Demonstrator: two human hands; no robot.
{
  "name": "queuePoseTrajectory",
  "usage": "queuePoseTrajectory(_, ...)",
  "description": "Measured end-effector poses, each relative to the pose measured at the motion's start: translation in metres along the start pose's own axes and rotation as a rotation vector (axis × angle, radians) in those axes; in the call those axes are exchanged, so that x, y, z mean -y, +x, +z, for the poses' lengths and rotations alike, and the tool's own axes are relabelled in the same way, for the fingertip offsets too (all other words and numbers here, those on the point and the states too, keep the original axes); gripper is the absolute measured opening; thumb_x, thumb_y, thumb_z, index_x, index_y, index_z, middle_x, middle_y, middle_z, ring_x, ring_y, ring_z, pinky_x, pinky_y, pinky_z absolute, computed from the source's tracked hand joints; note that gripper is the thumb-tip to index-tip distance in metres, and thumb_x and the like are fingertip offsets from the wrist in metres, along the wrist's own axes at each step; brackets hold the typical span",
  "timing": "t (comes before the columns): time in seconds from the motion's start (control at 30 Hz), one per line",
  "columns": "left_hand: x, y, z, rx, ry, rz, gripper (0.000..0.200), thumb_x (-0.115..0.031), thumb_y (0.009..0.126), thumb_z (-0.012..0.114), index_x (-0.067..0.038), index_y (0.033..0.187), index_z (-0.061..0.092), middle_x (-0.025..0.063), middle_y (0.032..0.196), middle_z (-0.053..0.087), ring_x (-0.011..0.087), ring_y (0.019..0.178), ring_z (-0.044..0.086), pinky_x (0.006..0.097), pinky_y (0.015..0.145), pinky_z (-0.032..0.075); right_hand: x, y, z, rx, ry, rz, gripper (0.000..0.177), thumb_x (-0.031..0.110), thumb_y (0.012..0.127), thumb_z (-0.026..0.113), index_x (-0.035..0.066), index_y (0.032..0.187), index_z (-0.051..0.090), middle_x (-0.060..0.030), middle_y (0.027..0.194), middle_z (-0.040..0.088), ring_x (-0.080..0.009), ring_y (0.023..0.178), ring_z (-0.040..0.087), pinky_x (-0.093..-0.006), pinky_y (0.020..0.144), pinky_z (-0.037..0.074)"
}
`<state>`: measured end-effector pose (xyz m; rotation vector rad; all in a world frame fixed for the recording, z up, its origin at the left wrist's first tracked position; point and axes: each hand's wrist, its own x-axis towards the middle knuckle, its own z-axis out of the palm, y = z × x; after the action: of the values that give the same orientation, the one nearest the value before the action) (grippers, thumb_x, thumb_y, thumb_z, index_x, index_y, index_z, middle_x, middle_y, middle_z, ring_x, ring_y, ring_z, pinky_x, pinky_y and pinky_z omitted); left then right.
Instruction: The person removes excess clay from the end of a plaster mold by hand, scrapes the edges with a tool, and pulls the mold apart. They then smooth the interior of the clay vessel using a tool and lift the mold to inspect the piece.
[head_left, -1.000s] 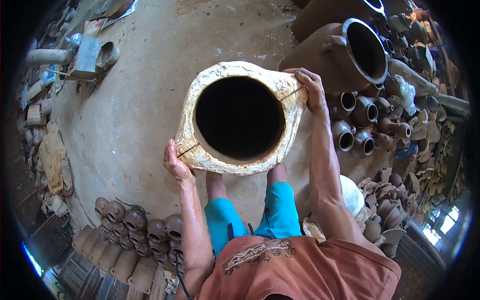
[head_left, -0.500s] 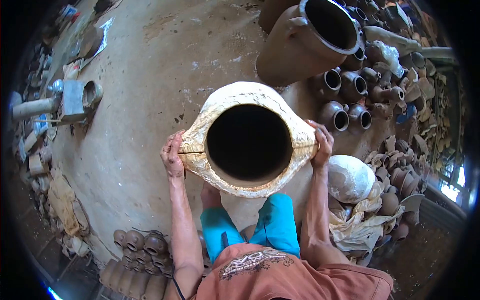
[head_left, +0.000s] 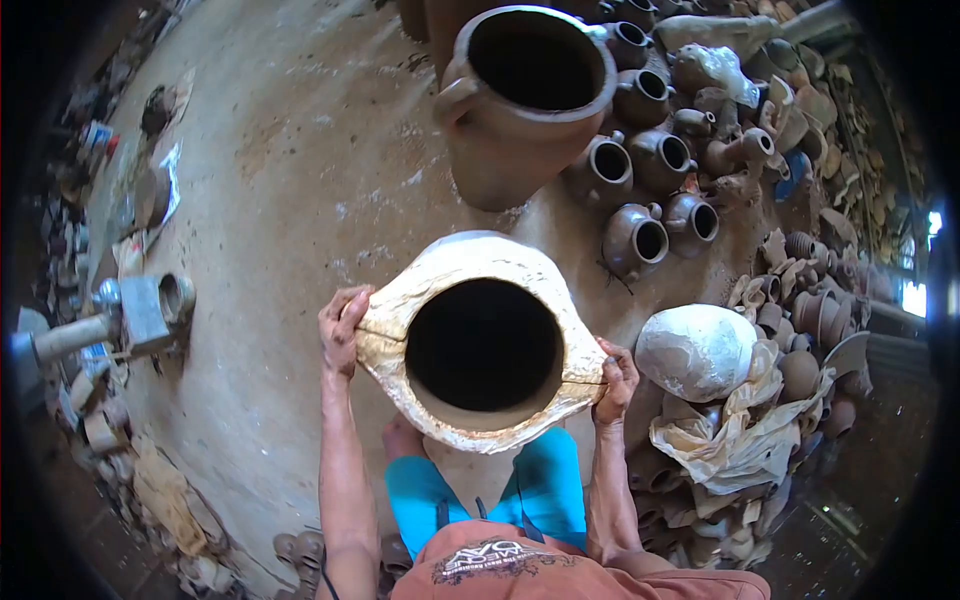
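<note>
A large hollow vessel or mould, off-white and rough, hangs in front of my legs with its round dark opening facing up. It has a pointed lug on each side, with a seam crack running through each. My left hand is wrapped round the left lug. Round the right lug, a little lower, my right hand is closed, thumb on top. Whatever is inside the opening is lost in shadow.
A tall brown clay jar with a handle stands ahead on the floor. Smaller dark jugs cluster to its right. A rounded white form rests among cloth and pots at the right. A grey block lies at the left.
The vessel has come lower in view and tilted, its right side now below its left, with both hands still on it. The view has turned, so the tall jar and jugs appear farther left.
</note>
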<state>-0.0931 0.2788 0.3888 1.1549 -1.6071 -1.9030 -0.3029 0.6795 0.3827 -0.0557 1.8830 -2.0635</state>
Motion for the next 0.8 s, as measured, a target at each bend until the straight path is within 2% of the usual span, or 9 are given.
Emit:
queuePoseTrajectory(0.1,-0.003,0.003,0.001,0.017,0.084,0.005,0.029,-0.022,0.099,0.068,0.004,0.111,0.075,0.0084,0.107,0.075,0.0145,0.103,0.065,0.0292,0.095,0.049,0.006,0.002,0.005,-0.016,-0.074,0.047,0.034,0.011,0.090,0.056,-0.006,0.117,0.070,-0.0171,0.122,0.070,-0.0235,0.116,0.064,-0.0339,0.107,0.045)
queuePoseTrajectory(0.17,-0.005,0.004,0.005,-0.018,0.034,0.011,0.029,-0.021,0.099,0.067,0.004,0.111,0.075,0.0099,0.108,0.075,0.0148,0.103,0.065,0.0294,0.096,0.049,0.007,0.003,0.007,-0.003,-0.068,0.043,0.035,0.018,0.092,0.059,-0.006,0.115,0.068,-0.0211,0.124,0.069,-0.0265,0.119,0.063,-0.0374,0.110,0.044)
queuePoseTrajectory(0.3,-0.001,0.005,0.002,-0.029,-0.037,0.007,0.025,-0.017,0.098,0.067,0.003,0.110,0.076,0.0136,0.112,0.075,0.0216,0.112,0.067,0.0366,0.106,0.048,0.019,0.003,0.017,-0.021,-0.167,0.034,0.037,0.020,0.096,0.056,-0.006,0.118,0.069,-0.0213,0.124,0.069,-0.0271,0.120,0.062,-0.0385,0.110,0.043)
queuePoseTrajectory(0.37,0.003,0.004,-0.004,0.008,-0.010,0.012,0.032,-0.023,0.101,0.062,0.003,0.114,0.074,0.0168,0.119,0.073,0.0259,0.117,0.066,0.0408,0.110,0.046,0.019,0.001,0.017,-0.006,-0.141,0.040,0.035,0.016,0.097,0.053,-0.006,0.120,0.068,-0.0187,0.125,0.069,-0.0281,0.127,0.060,-0.0402,0.115,0.040)
queuePoseTrajectory(0.43,0.005,0.000,-0.004,0.004,-0.168,-0.029,0.042,-0.032,0.105,0.055,0.004,0.121,0.071,0.0197,0.127,0.070,0.0281,0.120,0.065,0.0416,0.112,0.044,0.018,-0.001,0.022,-0.052,-0.107,0.004,0.044,0.029,0.100,0.053,-0.008,0.119,0.068,-0.0223,0.127,0.069,-0.0308,0.125,0.062,-0.0413,0.113,0.043)
queuePoseTrajectory(0.47,0.007,-0.004,0.001,-0.012,-0.252,-0.017,0.054,-0.040,0.108,0.043,0.004,0.124,0.069,0.0225,0.132,0.067,0.0327,0.125,0.063,0.0463,0.116,0.042,0.016,-0.003,0.020,-0.033,-0.199,-0.056,0.051,0.036,0.101,0.053,-0.009,0.120,0.068,-0.0231,0.128,0.068,-0.0328,0.127,0.061,-0.0442,0.114,0.042)
queuePoseTrajectory(0.57,0.011,-0.001,0.005,0.034,-0.454,0.002,0.059,-0.044,0.110,0.037,0.004,0.123,0.069,0.0227,0.133,0.066,0.0359,0.130,0.059,0.0520,0.118,0.040,0.009,-0.002,0.026,-0.079,-0.134,-0.105,0.054,0.039,0.100,0.053,-0.009,0.119,0.068,-0.0235,0.127,0.069,-0.0341,0.128,0.061,-0.0467,0.114,0.042)
queuePoseTrajectory(0.73,0.013,0.005,0.008,-0.043,-0.525,-0.053,0.063,-0.046,0.111,0.032,0.002,0.106,0.073,0.0210,0.117,0.071,0.0366,0.127,0.060,0.0545,0.117,0.041,0.020,0.004,0.029,-0.142,-0.103,0.004,0.038,0.013,0.088,0.051,-0.008,0.111,0.073,-0.0235,0.120,0.072,-0.0355,0.124,0.065,-0.0472,0.114,0.044)
queuePoseTrajectory(0.8,0.010,0.006,0.006,-0.059,-0.477,-0.063,0.063,-0.045,0.112,0.032,0.002,0.105,0.073,0.0207,0.116,0.071,0.0363,0.126,0.060,0.0541,0.116,0.042,0.020,0.006,0.031,-0.149,-0.103,0.012,0.037,0.012,0.088,0.052,-0.007,0.111,0.073,-0.0233,0.120,0.072,-0.0354,0.124,0.065,-0.0471,0.114,0.044)
